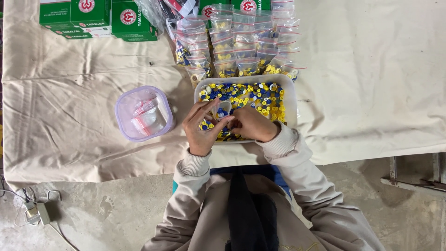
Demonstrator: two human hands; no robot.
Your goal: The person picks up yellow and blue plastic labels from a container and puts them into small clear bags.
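Hands meet over near edge of white tray [291, 100]: left hand [200, 128] pinches small clear bag [222, 110], mouth toward right hand [251, 124], which closes on buttons [253, 95] beside it.

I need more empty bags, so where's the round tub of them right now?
In the head view, the clear lilac tub sits on the cream cloth, left of the white tray of buttons and beside the left hand.

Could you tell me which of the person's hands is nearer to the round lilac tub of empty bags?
Left. The left hand is just right of the lilac tub, apart from it; the right hand lies farther right, over the white tray.
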